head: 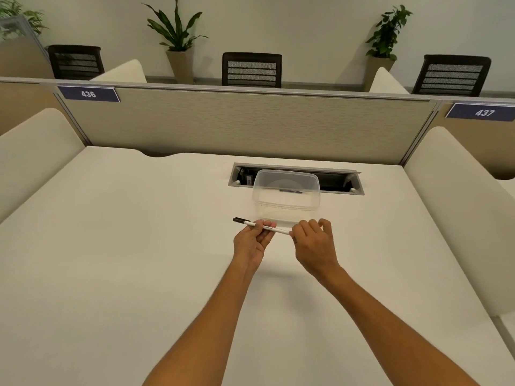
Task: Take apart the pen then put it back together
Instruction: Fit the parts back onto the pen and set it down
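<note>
A white pen (pixel 252 224) with a black cap at its left end is held level above the desk, just in front of the clear container. My left hand (pixel 252 240) grips the pen's middle, palm up, thumb over the barrel. My right hand (pixel 315 243) pinches the pen's right end between thumb and fingertips; that end is hidden under the fingers. The black cap sticks out to the left of my left hand.
A clear plastic container (pixel 285 197) stands just beyond the hands, a small dark strip lying inside it. Behind it is an open cable slot (pixel 337 181) in the white desk (pixel 125 260). A beige partition (pixel 250 123) closes the far edge, cream dividers flank both sides.
</note>
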